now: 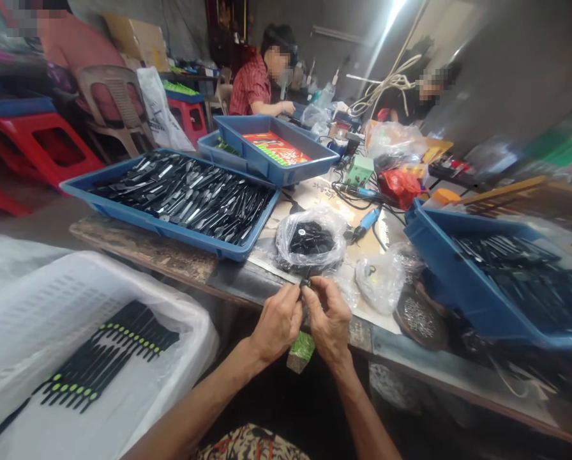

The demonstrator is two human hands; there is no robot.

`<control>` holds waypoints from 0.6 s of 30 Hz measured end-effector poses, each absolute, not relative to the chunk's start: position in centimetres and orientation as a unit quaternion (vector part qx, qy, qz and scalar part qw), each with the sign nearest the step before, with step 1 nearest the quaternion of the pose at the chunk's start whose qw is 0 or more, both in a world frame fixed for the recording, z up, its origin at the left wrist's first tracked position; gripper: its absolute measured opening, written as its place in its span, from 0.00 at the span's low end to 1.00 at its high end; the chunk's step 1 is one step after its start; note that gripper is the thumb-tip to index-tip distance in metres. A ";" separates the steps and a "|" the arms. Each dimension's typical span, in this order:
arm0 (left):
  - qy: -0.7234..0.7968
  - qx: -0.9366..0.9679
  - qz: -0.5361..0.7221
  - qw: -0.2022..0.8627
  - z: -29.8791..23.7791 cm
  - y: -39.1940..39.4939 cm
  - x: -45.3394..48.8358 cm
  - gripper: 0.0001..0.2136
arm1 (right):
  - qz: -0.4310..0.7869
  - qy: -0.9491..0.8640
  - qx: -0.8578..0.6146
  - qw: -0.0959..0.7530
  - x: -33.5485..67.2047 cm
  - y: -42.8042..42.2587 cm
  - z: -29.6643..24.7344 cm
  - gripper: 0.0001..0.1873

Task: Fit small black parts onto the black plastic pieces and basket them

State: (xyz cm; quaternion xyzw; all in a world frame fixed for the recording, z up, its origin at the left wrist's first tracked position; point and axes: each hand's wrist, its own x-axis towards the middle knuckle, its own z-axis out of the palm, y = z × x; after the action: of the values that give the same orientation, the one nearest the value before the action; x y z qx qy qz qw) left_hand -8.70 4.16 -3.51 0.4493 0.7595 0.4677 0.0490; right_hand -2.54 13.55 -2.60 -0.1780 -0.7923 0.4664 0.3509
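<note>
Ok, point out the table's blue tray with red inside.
The upper stacked tray, with red showing inside; the left tray and right tray hold black pieces, the lower stacked tray shows green.

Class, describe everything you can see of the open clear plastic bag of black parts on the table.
The clear plastic bag looks thin, shiny and crinkled, its mouth open upward with a loose, bunched rim. Dark parts fill its middle; one pale round mark shows among them. It rests on the worktable, just beyond the left hand and right hand. Neither hand grips it.
</note>
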 end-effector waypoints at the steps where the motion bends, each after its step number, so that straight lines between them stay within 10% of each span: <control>1: 0.758 0.453 0.467 0.045 -3.6 4.1 -8.7 0.09 | 0.474 -0.789 -0.180 0.347 -2.5 13.5 -2.6 0.07; 18: 0.731 0.326 0.589 0.110 -3.1 2.2 -9.3 0.06 | 0.593 -0.734 -0.209 0.257 -4.3 12.0 -1.2 0.14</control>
State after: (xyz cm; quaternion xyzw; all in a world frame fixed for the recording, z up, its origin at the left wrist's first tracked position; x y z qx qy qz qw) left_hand -9.26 2.17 -3.08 0.3260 0.7310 0.5894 0.1098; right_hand -4.30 12.00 -1.18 -0.2086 -0.7339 0.5932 0.2568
